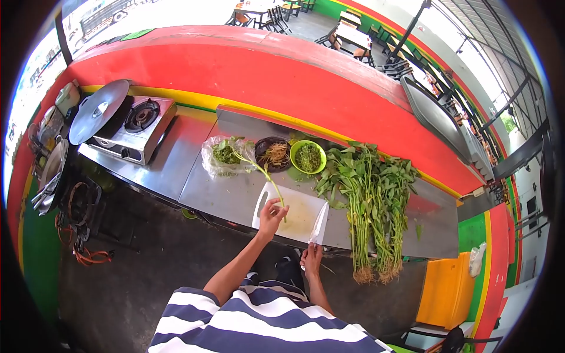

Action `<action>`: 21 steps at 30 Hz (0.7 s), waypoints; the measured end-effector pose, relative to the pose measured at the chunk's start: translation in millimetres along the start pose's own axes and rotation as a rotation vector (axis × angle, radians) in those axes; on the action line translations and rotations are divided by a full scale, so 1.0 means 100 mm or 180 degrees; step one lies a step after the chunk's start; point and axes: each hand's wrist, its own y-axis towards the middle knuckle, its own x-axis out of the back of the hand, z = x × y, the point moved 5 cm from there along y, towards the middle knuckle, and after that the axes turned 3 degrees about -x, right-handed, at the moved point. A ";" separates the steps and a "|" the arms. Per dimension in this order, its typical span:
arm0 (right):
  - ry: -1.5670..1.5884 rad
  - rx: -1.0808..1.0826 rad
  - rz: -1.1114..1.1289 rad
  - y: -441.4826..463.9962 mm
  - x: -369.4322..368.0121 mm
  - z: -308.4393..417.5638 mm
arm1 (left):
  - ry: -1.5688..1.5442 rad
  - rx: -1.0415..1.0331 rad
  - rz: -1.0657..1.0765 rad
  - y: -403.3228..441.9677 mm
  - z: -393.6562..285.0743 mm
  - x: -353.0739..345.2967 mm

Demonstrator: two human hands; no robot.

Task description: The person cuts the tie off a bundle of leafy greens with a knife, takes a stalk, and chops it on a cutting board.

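Note:
My left hand (273, 216) is closed on a long green stem (269, 179) over the left part of a white cutting board (294, 234). The stem's leafy top reaches up toward a clear plastic bag (213, 166) with chopped greens inside. At the board's lower right corner, my right hand (311, 256) is closed round the handle of a knife (319, 222), whose blade points up along the board's right side. A large bunch of leafy stems with roots (376, 200) lies to the right of the board.
Behind the board stand a green bowl of chopped greens (321, 169) and a dark bowl of roots or trimmings (257, 154). A gas stove (140, 144) with a large metal lid (97, 112) is at the left. A red wall (235, 70) runs behind the steel counter (197, 191).

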 end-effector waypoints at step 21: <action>-0.0119 -0.0268 -0.0213 -0.20 0.40 -0.20 | 0.1829 0.0132 0.0492 0.01 0.85 0.55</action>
